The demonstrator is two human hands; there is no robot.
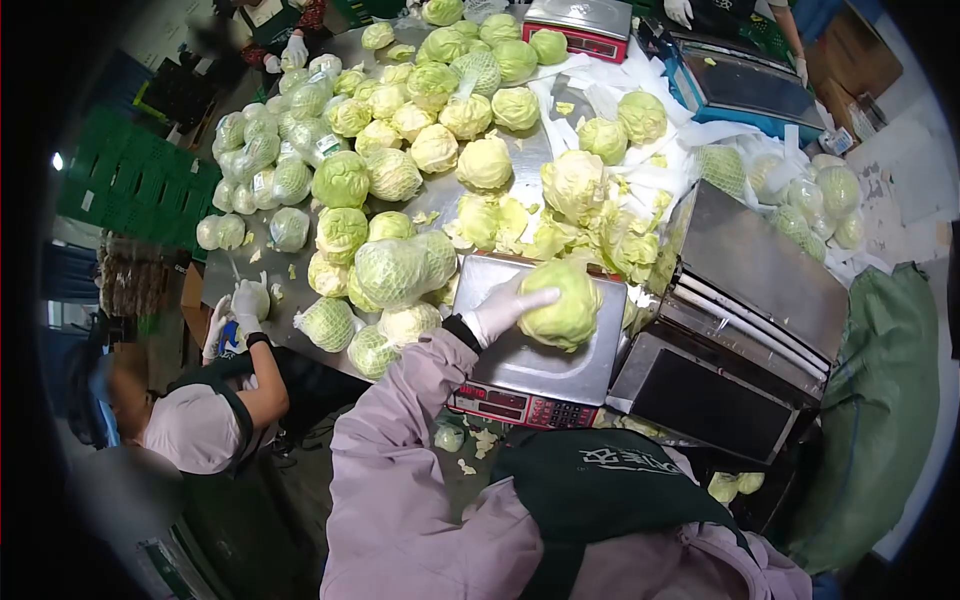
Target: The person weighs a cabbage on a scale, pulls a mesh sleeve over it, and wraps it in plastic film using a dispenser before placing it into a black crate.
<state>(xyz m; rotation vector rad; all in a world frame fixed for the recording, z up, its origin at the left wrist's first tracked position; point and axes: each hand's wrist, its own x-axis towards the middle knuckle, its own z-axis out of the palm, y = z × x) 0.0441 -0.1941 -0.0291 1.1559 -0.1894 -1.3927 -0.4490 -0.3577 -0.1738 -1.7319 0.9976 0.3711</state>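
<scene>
My left hand [503, 311], in a white glove, grips the left side of a pale green cabbage [563, 312], thumb across its top. Beneath the cabbage is the metal plate of a red scale [550, 374], its digits lit at the front. My right hand is out of view. Loose yellow-green leaves [545, 240] and a trimmed cabbage [573, 186] lie just beyond the scale. To the left of the plate, cabbages in white foam nets [390, 272] rest on the table.
Many cabbages [432, 86] cover the metal table [515, 160], with bagged ones [290, 180] at the left. A wrapping machine [745, 280] stands right of the scale beside a green sack [875, 400]. At the left, a co-worker's gloved hands [248, 302] handle a cabbage. Another scale [578, 22] stands far back.
</scene>
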